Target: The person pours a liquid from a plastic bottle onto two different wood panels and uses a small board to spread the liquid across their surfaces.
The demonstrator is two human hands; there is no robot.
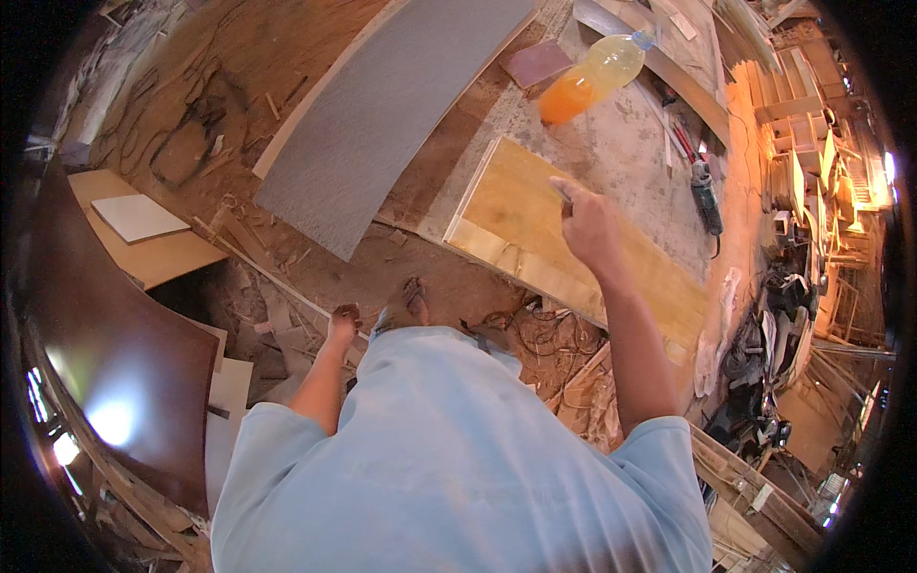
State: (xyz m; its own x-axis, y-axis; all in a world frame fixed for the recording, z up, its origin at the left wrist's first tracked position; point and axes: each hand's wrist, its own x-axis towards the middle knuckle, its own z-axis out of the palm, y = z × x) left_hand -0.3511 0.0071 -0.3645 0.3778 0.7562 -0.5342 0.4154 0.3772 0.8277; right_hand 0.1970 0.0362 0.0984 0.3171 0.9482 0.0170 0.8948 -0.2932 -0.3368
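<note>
My right hand point(589, 227) is over a yellow wooden board point(521, 196) on the worktable, fingers closed around a small greyish piece whose kind I cannot make out. One end of that piece points toward the board's far edge. Low at my left side, my left hand point(345, 321) has its fingers curled in. A thin wooden strip point(272, 274) runs up to this hand; whether the fingers grip it is unclear. Past the board stands a plastic bottle point(594, 80) part-filled with orange liquid. An angle grinder point(706, 196) lies to the right of the board.
A long grey sheet point(392, 105) slants across the far left, near a small reddish-brown piece point(536, 64). On the left, a glossy dark brown panel point(124, 372) stands close by, with a white square piece point(140, 219) beyond it. Scraps and cables litter the floor point(506, 334).
</note>
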